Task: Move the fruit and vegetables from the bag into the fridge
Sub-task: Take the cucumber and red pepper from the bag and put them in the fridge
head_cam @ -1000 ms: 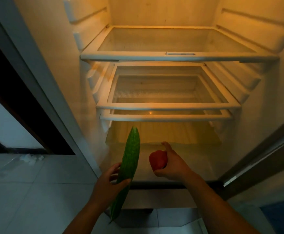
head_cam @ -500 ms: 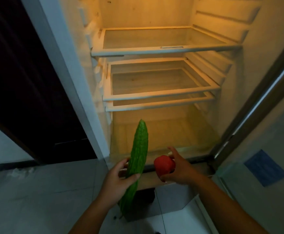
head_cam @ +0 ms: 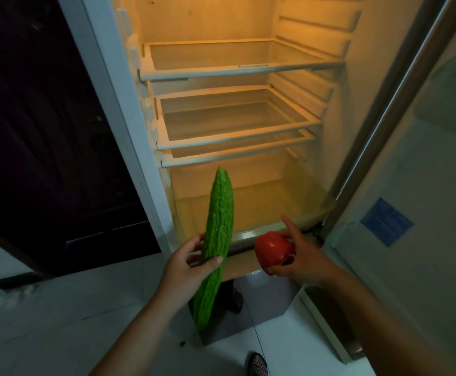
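Head view, facing an open fridge [head_cam: 357, 126] lit amber inside. The left hand [head_cam: 183, 270] grips a gourd [head_cam: 219, 229] a little below its middle, thumb across the front and fingers curled behind. The gourd is long, bright green and warty, tapering to a point at each end; it stands nearly upright, its upper tip overlapping the bottom compartment [head_cam: 265, 204]. The right hand [head_cam: 305, 260] holds a red fruit [head_cam: 273, 249], smooth, glossy and rounded, with thumb and lower fingers curled round it and the index finger straight. Both items are in front of the fridge's lower edge, outside it. Three shelves [head_cam: 237, 70] show above. The door [head_cam: 425, 267], right, bears a blue label [head_cam: 387, 221].
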`<state>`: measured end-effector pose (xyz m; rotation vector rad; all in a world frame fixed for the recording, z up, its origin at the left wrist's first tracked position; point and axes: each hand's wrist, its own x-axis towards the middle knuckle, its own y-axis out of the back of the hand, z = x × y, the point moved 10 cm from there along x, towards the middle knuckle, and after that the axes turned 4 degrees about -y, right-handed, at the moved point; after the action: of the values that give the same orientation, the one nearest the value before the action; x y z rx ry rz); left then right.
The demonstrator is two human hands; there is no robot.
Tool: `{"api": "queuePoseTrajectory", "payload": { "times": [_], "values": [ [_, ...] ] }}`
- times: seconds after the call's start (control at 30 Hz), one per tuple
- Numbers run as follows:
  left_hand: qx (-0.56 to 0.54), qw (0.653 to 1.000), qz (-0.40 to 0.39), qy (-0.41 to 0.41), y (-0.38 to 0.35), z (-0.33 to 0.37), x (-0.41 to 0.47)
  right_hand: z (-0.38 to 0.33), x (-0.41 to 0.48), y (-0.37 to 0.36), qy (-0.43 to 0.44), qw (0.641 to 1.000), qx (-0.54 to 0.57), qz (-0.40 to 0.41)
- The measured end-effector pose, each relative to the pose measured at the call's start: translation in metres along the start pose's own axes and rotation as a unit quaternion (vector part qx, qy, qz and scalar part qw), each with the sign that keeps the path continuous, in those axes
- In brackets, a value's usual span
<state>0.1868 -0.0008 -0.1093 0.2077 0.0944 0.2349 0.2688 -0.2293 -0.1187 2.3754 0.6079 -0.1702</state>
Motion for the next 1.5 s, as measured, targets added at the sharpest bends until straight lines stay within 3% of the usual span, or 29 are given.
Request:
{"api": "queuePoseTrajectory", "payload": {
  "times": [0.23, 0.47, 0.9, 1.1, 1.5],
  "values": [
    [0.058, 0.998, 0.000, -0.034, 0.006, 0.041, 0.022, -0.029, 0.005, 0.020, 0.060, 0.997, 0.026, 0.050],
    [0.141, 0.990, 0.003, -0.001, 0.009, 0.043, 0.057, -0.065, 0.051, 0.046, 0.119, 0.985, 0.066, 0.105],
    [0.282, 0.957, -0.045, 0.054, -0.006, 0.020, 0.113, -0.019, 0.148, 0.037, 0.068, 0.997, 0.019, 0.037],
    [0.264, 0.962, -0.024, 0.070, -0.003, 0.008, 0.121, 0.007, 0.151, 0.034, 0.003, 0.999, 0.048, 0.020],
    [0.253, 0.962, -0.044, 0.088, -0.016, 0.014, 0.147, 0.015, 0.144, 0.040, -0.018, 0.996, 0.086, 0.015]
  ]
}}
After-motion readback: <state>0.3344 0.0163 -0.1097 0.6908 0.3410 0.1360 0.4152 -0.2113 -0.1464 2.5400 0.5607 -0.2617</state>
